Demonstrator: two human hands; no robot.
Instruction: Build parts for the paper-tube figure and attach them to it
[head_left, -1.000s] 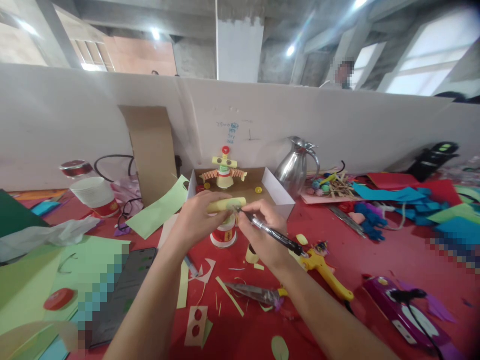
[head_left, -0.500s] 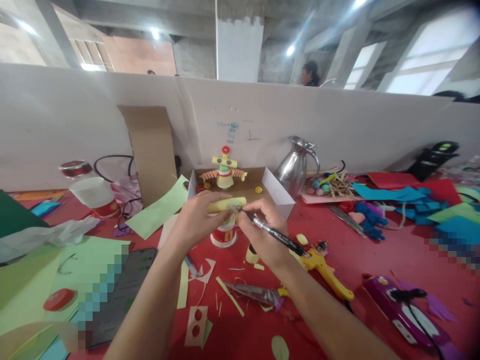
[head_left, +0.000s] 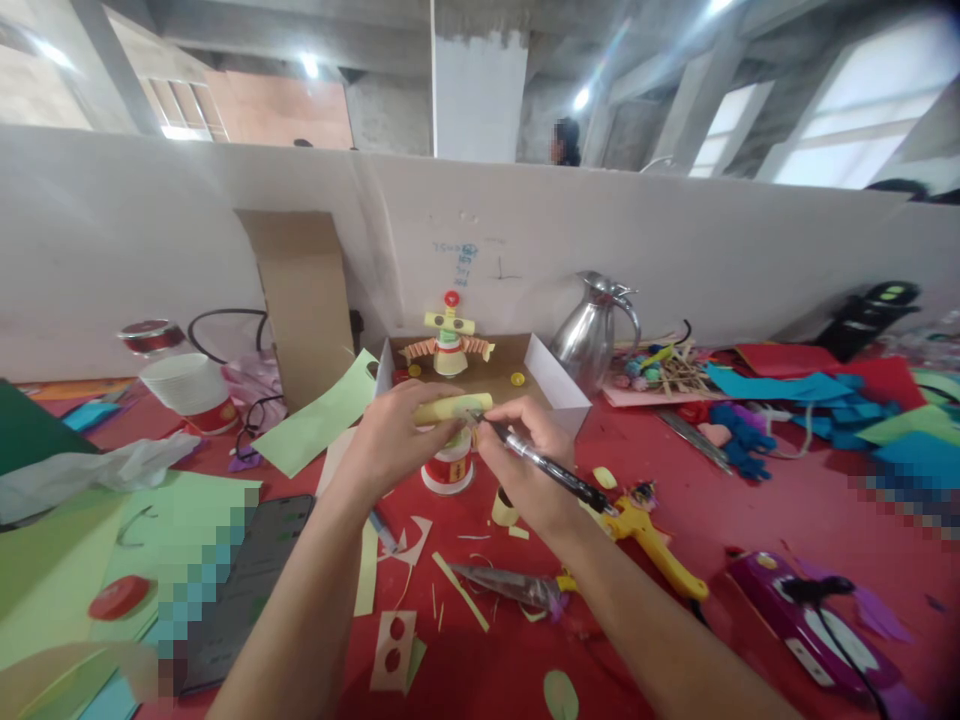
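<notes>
My left hand (head_left: 401,430) is closed around the left part of a yellow paper roll (head_left: 472,403), which lies level above a red and white paper cup (head_left: 448,472). Between the fingers of my right hand (head_left: 529,440) is a black and silver pen (head_left: 555,470), its tip at the front of the roll. Whether the tip touches the paper is too small to tell. Behind my hands, a paper-cup figure (head_left: 450,340) with pleated orange arms and a red top stands at an open cardboard box (head_left: 559,390). My fingers partly hide the cup.
Scissors (head_left: 510,585), paper scraps (head_left: 394,645) and a yellow glue gun (head_left: 649,540) lie on the red table. A steel jug (head_left: 589,335) stands behind at right. A phone (head_left: 251,590) is by my left forearm; a purple device (head_left: 806,625) lies at right.
My hands, the pen and the yellow roll look almost unmoved. Beyond the white partition, a person has shifted to the left.
</notes>
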